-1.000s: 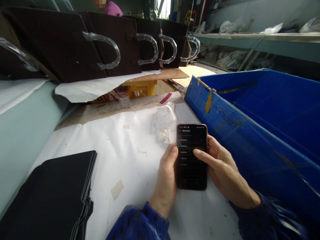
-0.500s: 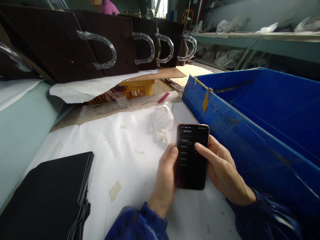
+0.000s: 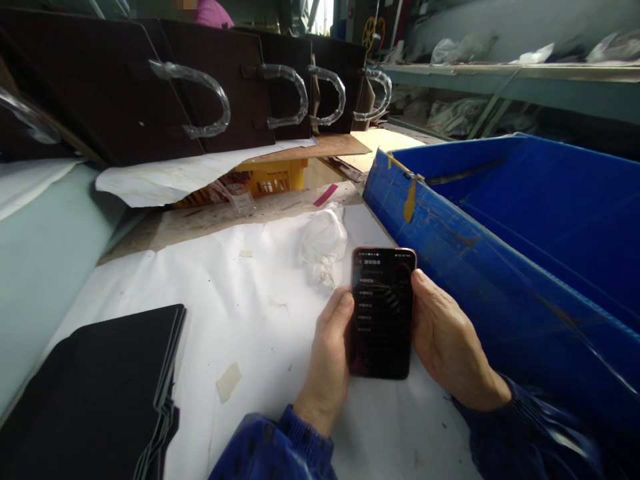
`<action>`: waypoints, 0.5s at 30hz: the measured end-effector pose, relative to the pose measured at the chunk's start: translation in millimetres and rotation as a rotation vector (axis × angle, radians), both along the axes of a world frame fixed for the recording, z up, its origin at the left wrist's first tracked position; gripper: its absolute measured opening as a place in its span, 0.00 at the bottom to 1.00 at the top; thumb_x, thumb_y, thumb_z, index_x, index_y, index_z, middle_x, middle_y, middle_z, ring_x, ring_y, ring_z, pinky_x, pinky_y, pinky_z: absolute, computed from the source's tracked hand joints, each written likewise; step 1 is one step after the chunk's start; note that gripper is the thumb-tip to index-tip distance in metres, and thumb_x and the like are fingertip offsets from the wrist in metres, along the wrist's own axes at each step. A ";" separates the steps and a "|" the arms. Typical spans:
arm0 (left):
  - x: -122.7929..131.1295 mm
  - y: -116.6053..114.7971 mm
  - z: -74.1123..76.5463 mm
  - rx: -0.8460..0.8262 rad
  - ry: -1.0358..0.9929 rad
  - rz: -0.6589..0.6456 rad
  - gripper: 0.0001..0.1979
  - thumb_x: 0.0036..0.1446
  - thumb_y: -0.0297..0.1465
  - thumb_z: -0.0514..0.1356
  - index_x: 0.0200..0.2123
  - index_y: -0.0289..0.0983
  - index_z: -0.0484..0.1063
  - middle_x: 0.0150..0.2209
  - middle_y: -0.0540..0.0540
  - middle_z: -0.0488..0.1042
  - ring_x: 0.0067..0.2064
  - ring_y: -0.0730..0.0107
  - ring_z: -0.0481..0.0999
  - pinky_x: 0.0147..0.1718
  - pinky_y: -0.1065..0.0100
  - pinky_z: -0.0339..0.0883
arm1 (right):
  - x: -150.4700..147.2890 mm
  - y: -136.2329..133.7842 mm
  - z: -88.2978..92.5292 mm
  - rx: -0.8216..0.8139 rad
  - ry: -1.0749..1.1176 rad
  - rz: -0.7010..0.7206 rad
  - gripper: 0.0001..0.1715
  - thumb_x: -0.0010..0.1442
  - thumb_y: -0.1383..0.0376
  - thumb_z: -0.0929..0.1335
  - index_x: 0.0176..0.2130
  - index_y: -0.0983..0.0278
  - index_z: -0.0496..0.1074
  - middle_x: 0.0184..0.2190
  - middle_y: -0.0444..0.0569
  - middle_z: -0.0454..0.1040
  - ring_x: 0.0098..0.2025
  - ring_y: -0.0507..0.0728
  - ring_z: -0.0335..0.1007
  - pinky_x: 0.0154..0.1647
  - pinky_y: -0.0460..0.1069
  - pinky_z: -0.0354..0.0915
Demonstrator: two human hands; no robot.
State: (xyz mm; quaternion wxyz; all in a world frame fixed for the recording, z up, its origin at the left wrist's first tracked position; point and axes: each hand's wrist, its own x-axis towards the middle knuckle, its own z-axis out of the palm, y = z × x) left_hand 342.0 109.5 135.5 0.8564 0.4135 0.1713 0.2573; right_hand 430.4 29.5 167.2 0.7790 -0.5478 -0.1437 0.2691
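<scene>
A dark smartphone (image 3: 381, 313) with a lit list on its screen is held over the white paper-covered table (image 3: 250, 307). My left hand (image 3: 327, 360) grips its left edge, thumb resting on the screen's side. My right hand (image 3: 447, 347) cups the right edge, fingers wrapped behind, thumb along the rim. Both sleeves are blue. A crumpled clear plastic bag (image 3: 324, 243) lies just beyond the phone.
A big blue plastic bin (image 3: 500, 220) stands tight on the right. A stack of black sheets (image 3: 100, 393) lies at the front left. Dark boxes with clear handles (image 3: 200, 100) line the back, above a yellow crate (image 3: 273, 177). A person in pink (image 3: 213, 13) is far behind.
My right thumb, which reached across the screen, has drawn back to the phone's right edge. The phone has stayed almost in place.
</scene>
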 end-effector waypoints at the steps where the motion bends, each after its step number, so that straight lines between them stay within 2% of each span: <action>1: 0.0 -0.1 0.1 -0.002 0.000 0.000 0.11 0.66 0.37 0.57 0.33 0.39 0.73 0.31 0.53 0.77 0.38 0.69 0.75 0.36 0.70 0.65 | 0.3 0.3 -0.5 0.013 0.002 -0.005 0.20 0.54 0.45 0.75 0.36 0.57 0.78 0.47 0.46 0.81 0.58 0.67 0.71 0.55 0.59 0.73; 8: 1.0 0.3 1.3 -0.016 -0.014 0.001 0.10 0.66 0.36 0.57 0.43 0.41 0.77 0.42 0.51 0.80 0.46 0.66 0.75 0.43 0.68 0.67 | 1.2 0.2 -0.6 0.010 -0.009 0.013 0.22 0.55 0.43 0.73 0.40 0.56 0.79 0.49 0.46 0.81 0.60 0.67 0.70 0.56 0.61 0.72; 15: 0.3 0.6 0.2 -0.057 -0.012 0.000 0.10 0.65 0.37 0.59 0.42 0.40 0.77 0.44 0.50 0.80 0.50 0.63 0.75 0.49 0.65 0.67 | 1.1 -0.4 -1.0 -0.007 -0.041 0.024 0.23 0.57 0.42 0.72 0.41 0.55 0.79 0.51 0.46 0.80 0.61 0.67 0.69 0.57 0.60 0.73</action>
